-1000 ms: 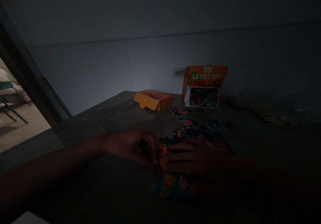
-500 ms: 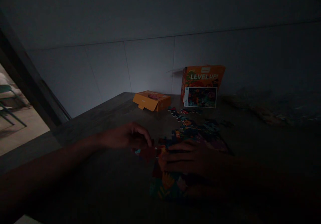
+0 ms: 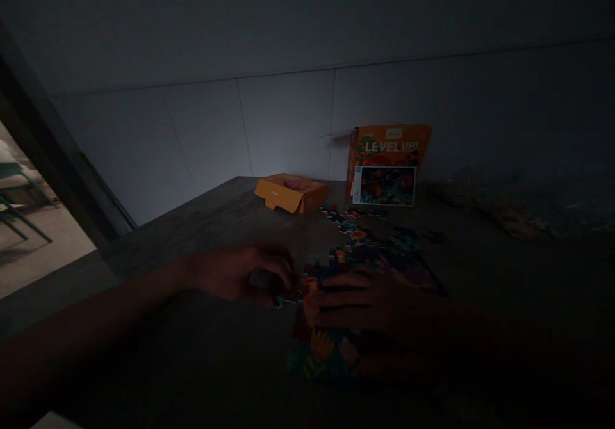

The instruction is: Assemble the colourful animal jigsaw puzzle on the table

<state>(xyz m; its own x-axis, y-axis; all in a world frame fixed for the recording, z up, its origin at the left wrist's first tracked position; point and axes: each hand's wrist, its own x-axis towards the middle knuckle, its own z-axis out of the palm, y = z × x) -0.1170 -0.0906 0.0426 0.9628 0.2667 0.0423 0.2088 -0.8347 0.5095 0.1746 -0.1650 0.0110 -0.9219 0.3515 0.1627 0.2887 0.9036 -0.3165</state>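
Observation:
A partly joined jigsaw puzzle (image 3: 321, 346) with dark, colourful leaf and flower pictures lies on the grey table. My right hand (image 3: 372, 304) rests on it palm down, fingers stretched and spread; its lower part fades into shadow. At the puzzle's left edge, my left hand (image 3: 250, 272) is closed in a pinch on a puzzle piece (image 3: 278, 301). Most of that piece is hidden under the fingers, and dimness hides whether it touches the joined part. More joined pieces (image 3: 358, 237) run toward the back.
An orange box (image 3: 293, 192) with its flap open lies at the back. Beside it stands a "LEVEL UP!" box (image 3: 391, 146), with a picture card (image 3: 384, 186) propped against it. A crinkled, plastic-looking heap (image 3: 519, 218) lies at the right by the wall.
My left hand has curled its fingers in around the piece, now mostly covered and close to the puzzle's left edge. My right hand has stayed in place.

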